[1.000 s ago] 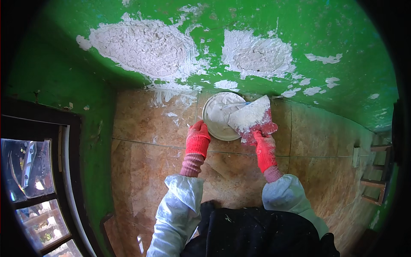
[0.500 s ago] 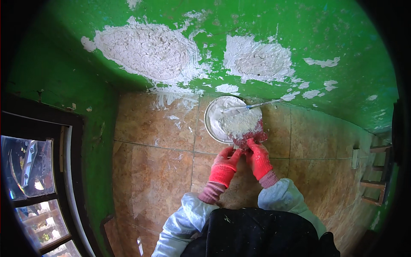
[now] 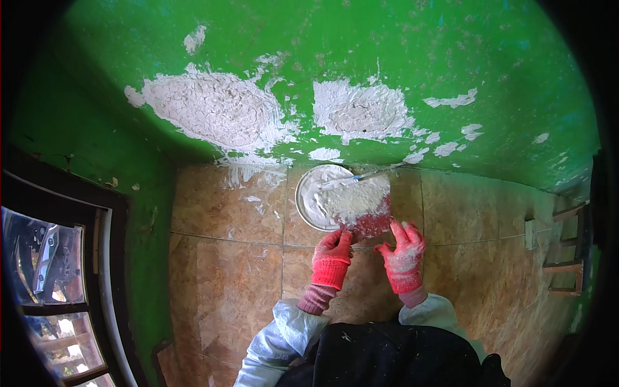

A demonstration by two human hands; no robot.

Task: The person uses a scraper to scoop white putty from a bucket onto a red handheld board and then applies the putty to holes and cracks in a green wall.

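Observation:
My left hand (image 3: 331,259), in a red coated glove, pinches the near left corner of a flat dark-red plate (image 3: 374,224). Pale, wet plaster (image 3: 354,198) covers most of that plate. It is held above a round bucket (image 3: 300,208) of white plaster, hiding the bucket's right side. A thin-handled tool (image 3: 377,171) lies across the bucket, its handle pointing toward the wall and its end smeared white. My right hand (image 3: 404,257), gloved alike and dusted with plaster, is beside the plate's near right corner, thumb and fingers apart; whether a fingertip touches it is unclear.
The green wall (image 3: 296,39) ahead bears two large rough plaster patches (image 3: 213,108) and smaller smears. Brown floor tiles (image 3: 225,284) carry white splashes. A dark-framed glass window or door (image 3: 45,258) stands left; a wooden rack-like object (image 3: 564,267) stands far right.
My right hand has come off the plate's near edge and moved right, its fingers spreading. My left hand keeps its pinch. The whole view has shifted slightly, the wall patches now lower.

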